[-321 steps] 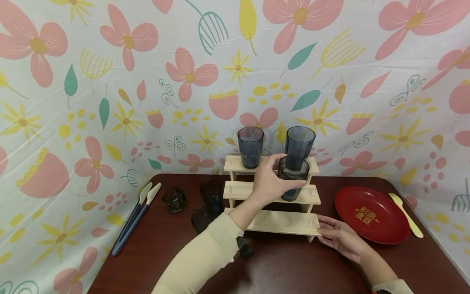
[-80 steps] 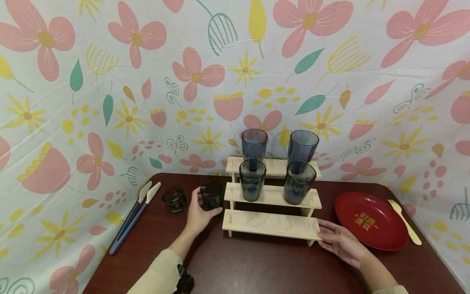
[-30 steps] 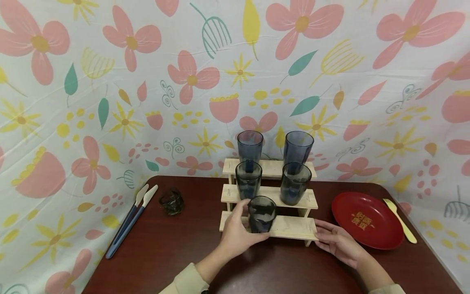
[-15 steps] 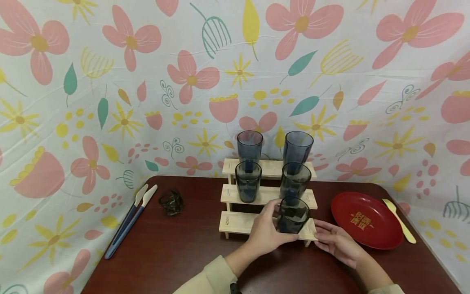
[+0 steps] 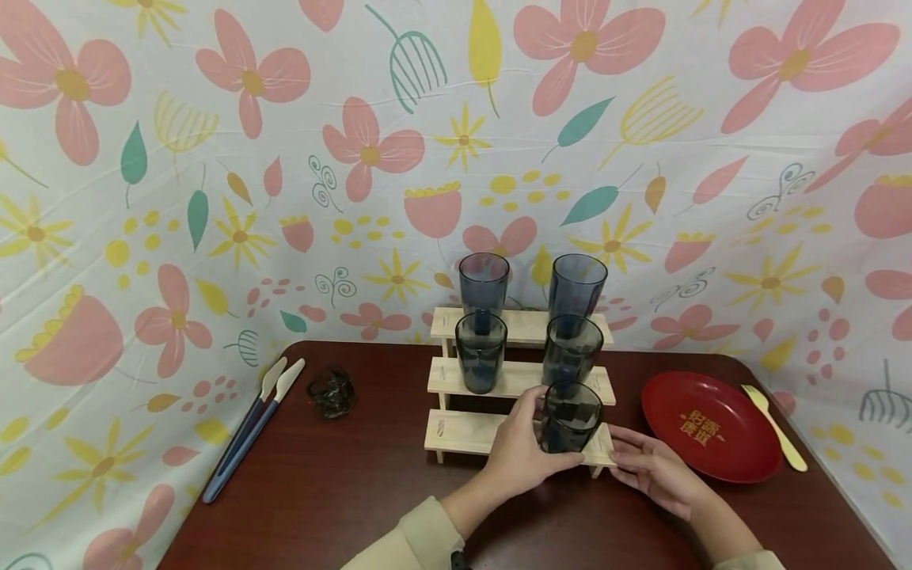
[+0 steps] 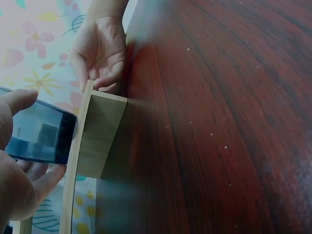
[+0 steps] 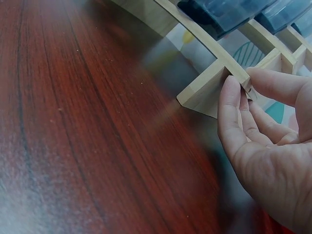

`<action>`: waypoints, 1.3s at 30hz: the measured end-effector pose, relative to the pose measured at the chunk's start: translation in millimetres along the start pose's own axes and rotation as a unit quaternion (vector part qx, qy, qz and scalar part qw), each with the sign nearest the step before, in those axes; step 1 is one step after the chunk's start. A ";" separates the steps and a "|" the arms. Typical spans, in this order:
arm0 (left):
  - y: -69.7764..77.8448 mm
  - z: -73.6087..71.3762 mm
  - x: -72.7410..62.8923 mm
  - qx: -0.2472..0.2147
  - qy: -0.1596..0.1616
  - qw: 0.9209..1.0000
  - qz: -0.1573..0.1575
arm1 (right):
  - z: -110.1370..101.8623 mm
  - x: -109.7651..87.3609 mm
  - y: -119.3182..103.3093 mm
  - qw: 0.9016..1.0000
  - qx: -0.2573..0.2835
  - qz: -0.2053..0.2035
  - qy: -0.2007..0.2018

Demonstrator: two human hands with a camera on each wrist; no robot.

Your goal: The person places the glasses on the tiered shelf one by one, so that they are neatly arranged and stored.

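My left hand [image 5: 520,447] grips a dark, tinted drinking glass [image 5: 572,419], thumb in front. The glass stands upright at the right end of the lowest tier of a three-step wooden display rack [image 5: 463,431]; in the left wrist view its base meets the board. My right hand [image 5: 659,475] pinches that tier's right end between thumb and fingers, as the right wrist view shows. Two tinted glasses, left [image 5: 481,355] and right [image 5: 572,348], stand on the middle tier. Two bluish glasses, left [image 5: 484,283] and right [image 5: 578,285], stand on the top tier.
A red plate [image 5: 666,396] with gold characters lies right of the rack, a pale yellow knife [image 5: 780,431] beside it. Two blue-handled knives [image 5: 249,443] lie at the table's left edge. A dark, see-through crumpled-looking object [image 5: 332,392] sits left of the rack. Patterned cloth hangs behind.
The left hand has put a glass on the middle tier's left, then carried another from the table left of the rack to the lowest tier's right end. The right hand keeps its place.
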State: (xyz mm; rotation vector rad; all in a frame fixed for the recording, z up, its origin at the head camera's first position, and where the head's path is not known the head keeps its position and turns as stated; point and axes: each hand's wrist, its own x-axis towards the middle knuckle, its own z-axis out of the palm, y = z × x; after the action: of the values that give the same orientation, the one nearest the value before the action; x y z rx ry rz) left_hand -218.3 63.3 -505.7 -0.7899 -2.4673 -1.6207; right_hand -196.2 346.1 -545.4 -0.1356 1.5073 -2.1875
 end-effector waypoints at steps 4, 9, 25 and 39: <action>-1.7 -2.6 -2.8 -0.027 -0.020 0.999 -0.005 | -0.2 0.9 -0.1 1.000 -0.006 0.005 0.009; -3.3 -9.3 -11.7 -0.075 -0.038 0.996 -0.016 | 0.3 0.9 0.1 1.000 -0.006 0.014 0.020; -15.4 -71.8 -55.2 -0.045 0.078 0.987 0.130 | -0.6 1.3 0.7 1.000 0.012 0.011 0.005; -64.0 -169.2 -59.2 0.110 0.333 0.923 0.157 | -1.1 2.6 0.9 1.000 0.014 0.009 -0.009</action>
State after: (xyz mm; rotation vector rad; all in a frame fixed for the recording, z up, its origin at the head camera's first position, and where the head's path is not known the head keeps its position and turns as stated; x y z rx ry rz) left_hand -231.4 -126.6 -505.7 -0.4609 -1.8744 -1.2031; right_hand -198.6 345.7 -547.1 -0.1319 1.4606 -2.1866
